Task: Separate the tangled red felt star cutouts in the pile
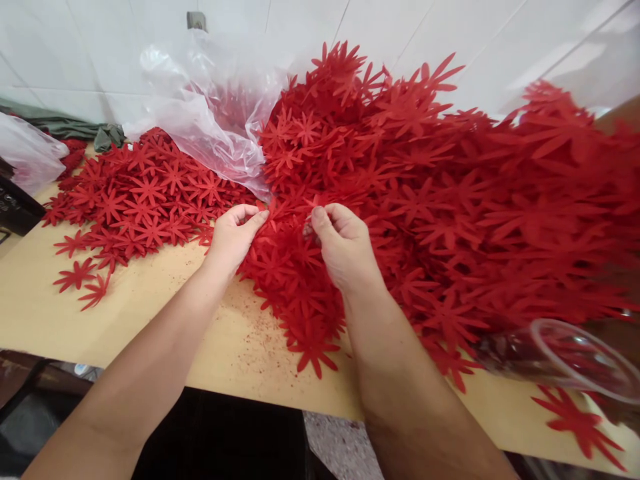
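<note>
Mostly unsorted yet: big heap [450, 187] right of bag [210, 113], smaller spread [140, 193] left. Left hand [233, 235] and right hand [343, 243] each pinching flowers [287, 213] at heap's near edge.

Bare surface [150, 313] lies open along the near edge; red cutouts [425, 200] heap the far and right side, a clear bag [210, 113] at the far edge.

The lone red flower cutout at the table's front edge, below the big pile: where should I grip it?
Pinch one petal tip of the flower cutout from the front; it lies flat on the table, its near petals free of the pile.
</note>
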Demonstrator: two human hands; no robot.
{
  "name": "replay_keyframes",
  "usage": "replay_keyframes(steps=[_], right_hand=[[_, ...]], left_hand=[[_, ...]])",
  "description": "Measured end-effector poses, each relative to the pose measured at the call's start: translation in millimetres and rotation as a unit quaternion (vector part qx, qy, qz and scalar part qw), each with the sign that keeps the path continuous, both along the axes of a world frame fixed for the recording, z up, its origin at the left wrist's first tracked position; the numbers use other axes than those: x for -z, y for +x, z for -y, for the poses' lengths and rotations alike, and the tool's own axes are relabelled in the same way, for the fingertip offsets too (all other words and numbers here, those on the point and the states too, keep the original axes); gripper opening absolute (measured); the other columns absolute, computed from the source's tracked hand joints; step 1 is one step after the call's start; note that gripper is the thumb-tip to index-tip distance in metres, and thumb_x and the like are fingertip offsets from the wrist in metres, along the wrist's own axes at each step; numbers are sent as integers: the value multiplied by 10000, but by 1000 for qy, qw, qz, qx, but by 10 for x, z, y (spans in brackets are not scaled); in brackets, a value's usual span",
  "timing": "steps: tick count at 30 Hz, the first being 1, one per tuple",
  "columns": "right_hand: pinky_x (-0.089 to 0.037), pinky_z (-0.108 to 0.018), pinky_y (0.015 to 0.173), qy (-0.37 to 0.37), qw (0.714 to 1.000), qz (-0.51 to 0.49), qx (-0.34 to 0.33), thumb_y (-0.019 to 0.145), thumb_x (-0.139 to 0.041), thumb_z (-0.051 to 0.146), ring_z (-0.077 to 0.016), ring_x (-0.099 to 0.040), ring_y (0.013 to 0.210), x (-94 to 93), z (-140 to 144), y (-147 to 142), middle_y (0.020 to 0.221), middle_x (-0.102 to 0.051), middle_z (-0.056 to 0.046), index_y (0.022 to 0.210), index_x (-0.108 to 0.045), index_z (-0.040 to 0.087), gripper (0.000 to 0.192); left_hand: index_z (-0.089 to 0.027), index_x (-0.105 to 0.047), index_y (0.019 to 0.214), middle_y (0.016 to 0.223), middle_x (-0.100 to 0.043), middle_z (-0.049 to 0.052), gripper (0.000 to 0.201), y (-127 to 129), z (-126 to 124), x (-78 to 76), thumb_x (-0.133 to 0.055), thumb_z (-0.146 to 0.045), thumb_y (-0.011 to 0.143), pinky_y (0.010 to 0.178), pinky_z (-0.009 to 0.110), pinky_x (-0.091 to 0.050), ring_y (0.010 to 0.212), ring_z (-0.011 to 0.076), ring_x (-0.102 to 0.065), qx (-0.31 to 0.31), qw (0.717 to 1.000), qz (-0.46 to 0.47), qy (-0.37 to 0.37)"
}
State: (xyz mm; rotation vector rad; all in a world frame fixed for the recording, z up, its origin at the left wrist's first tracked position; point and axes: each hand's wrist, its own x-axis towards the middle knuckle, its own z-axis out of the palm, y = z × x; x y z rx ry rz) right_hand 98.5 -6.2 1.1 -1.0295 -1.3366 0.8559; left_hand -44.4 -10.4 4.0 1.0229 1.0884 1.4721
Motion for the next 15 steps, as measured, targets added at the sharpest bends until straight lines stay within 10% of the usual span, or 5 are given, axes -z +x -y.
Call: replay_keyframes(steps=[6,15], right_hand=[[-401,-241,516,-58,996,-37,-58,544,-650,679,-76,-427,502,-11,21,-57,531,-469,42,550,-469,202,510],[-467,-266,579,-87,988,8,-131,728,-364,738,-137,-565,632,59,33,-59,543,-529,3,596,-553,218,569]], left_hand=[[-155,-580,698,628,-539,-50,172,-23,16,-15,-692,-277,652,592,189,-370,572,45,-451,-27,999,-28,-1],[-212,-686,855,565,-521,-42,186,93,105,-8,-696,-252,674,551,222,-361,545,74,-442,97,990,-94,34]])
